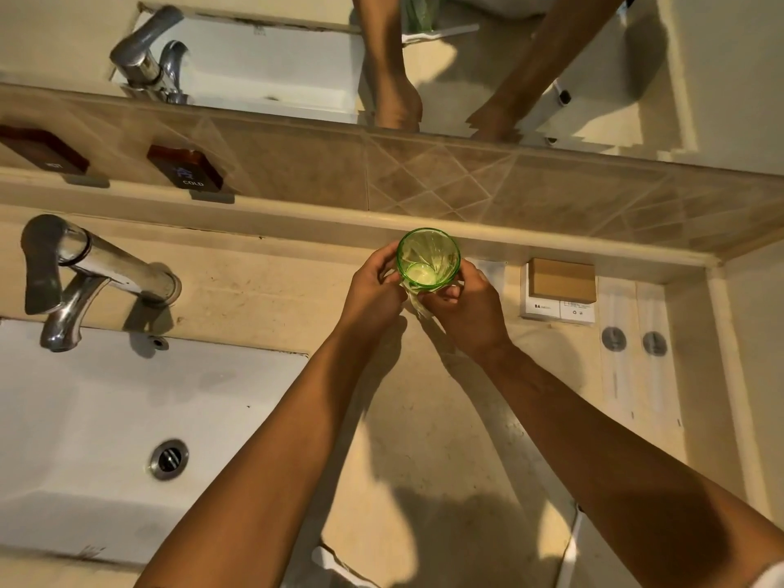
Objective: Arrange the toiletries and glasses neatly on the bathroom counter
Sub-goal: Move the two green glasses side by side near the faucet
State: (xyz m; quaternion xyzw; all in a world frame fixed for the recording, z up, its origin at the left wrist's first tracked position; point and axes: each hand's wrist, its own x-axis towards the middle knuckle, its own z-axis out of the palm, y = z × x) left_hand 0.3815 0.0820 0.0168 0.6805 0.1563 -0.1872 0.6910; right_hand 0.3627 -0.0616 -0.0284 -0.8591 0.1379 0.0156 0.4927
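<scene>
A green drinking glass [428, 257] stands upright near the back of the beige counter [424, 418], with a clear plastic wrapper bunched around its base. My left hand [373, 290] grips the glass on its left side and my right hand [466, 311] grips it on the right, fingers pinching the wrapper. To the right, a small brown box [562, 280] lies on a white box [558, 311]. Two long white sachets [636, 354] with round grey seals lie side by side beyond them.
A white sink [106, 418] with a chrome tap [85, 273] fills the left. Two brown hot and cold labels [186, 167] sit on the tiled backsplash ledge. A mirror [424, 57] runs above. A side wall [755, 333] bounds the counter's right end.
</scene>
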